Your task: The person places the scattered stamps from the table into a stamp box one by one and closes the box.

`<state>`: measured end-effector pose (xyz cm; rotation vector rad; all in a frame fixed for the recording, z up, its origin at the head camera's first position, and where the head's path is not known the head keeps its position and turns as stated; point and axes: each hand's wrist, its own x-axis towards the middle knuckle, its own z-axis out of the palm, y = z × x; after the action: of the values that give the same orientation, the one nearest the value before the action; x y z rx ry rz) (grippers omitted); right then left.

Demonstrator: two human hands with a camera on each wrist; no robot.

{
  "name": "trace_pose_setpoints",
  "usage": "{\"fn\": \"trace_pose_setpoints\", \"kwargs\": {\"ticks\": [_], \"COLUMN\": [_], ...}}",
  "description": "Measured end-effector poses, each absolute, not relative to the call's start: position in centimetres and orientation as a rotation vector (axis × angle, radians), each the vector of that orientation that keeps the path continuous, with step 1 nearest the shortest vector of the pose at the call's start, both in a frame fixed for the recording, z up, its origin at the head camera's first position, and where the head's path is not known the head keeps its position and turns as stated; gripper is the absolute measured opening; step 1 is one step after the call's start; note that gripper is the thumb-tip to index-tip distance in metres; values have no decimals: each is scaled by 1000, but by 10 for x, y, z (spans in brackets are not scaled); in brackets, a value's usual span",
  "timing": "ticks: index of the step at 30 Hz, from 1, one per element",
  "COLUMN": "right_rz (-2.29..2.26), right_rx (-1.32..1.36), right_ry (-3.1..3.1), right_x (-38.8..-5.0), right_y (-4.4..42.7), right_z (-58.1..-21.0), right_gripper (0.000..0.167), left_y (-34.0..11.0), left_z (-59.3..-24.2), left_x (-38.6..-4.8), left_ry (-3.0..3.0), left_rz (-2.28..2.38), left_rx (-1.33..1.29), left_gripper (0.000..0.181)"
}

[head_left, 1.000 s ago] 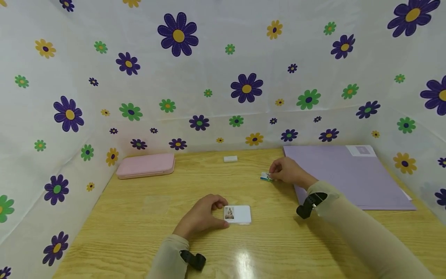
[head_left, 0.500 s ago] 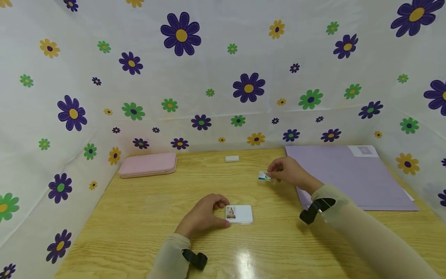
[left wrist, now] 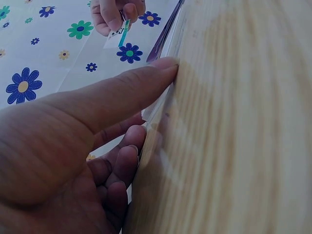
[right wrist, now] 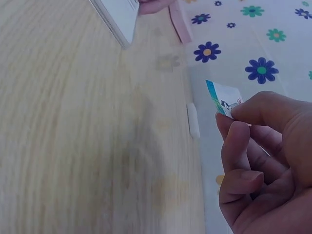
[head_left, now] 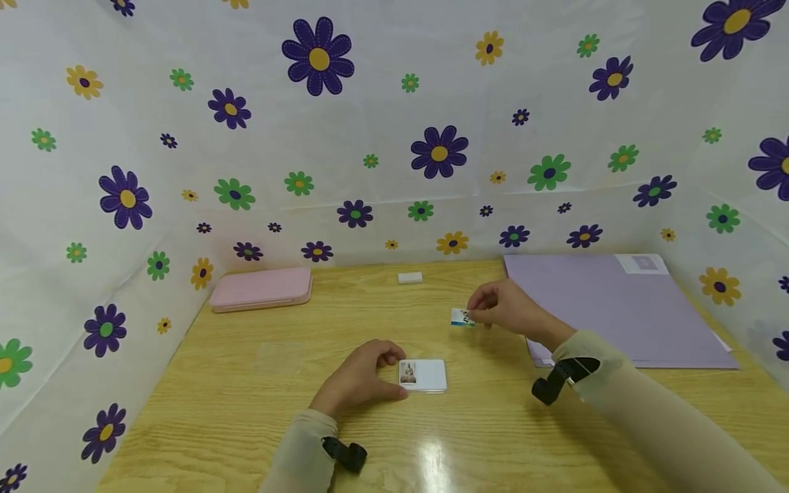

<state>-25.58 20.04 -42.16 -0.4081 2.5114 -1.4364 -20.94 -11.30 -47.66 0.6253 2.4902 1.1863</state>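
A thin stack of white cards (head_left: 430,376) lies flat on the wooden table, a small brown picture of a seated statue (head_left: 408,372) at the left of its top face. My left hand (head_left: 359,381) holds the stack by its left side, thumb at the near corner and forefinger at the far one. The left wrist view has the thumb (left wrist: 122,92) against the stack's edge. Farther back and to the right, my right hand (head_left: 505,309) pinches a small stamp (head_left: 459,317) above the table. It is white with a blue-green band (right wrist: 213,95); the fingertips cover part of its print.
A pink pencil case (head_left: 261,289) sits at the back left, and a white eraser (head_left: 409,278) near the back edge. The purple folder (head_left: 610,308) takes up the back right, under the right forearm's far side. A faint clear sheet (head_left: 277,357) lies left of the left hand.
My right hand has lifted the stamp off the table and brought it a little left and nearer to me. My left hand stays at the card stack.
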Motion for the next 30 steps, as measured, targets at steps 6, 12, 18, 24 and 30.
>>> {"fn": "trace_pose_setpoints", "kwargs": {"ticks": [6,12,18,24,30], "right_rz": [-1467,-1470,-1430,-1365,-1375], "right_rx": [-459,-511,-553,-592,-607], "right_ry": [2450,2401,2373,2368,2336], "right_x": [-249,-243,-237,-231,-228], "right_y": [194,187,176,166,161], "right_z": [-424,-429,-431,-434,-441], "right_gripper": [8,7,4,4,5], "left_y": [-114,-113,-113,-114,-114], "left_z": [-478,-477,-477,-477,-477], "left_x": [-210,-209,-210,-210,-210], "left_ry": [2496,2504,2517,2517,2517], "left_rz": [1180,1182,1178,1181,1176], "left_rx": [630,642,623,641,657], "left_gripper": [50,50,50,50,49]}}
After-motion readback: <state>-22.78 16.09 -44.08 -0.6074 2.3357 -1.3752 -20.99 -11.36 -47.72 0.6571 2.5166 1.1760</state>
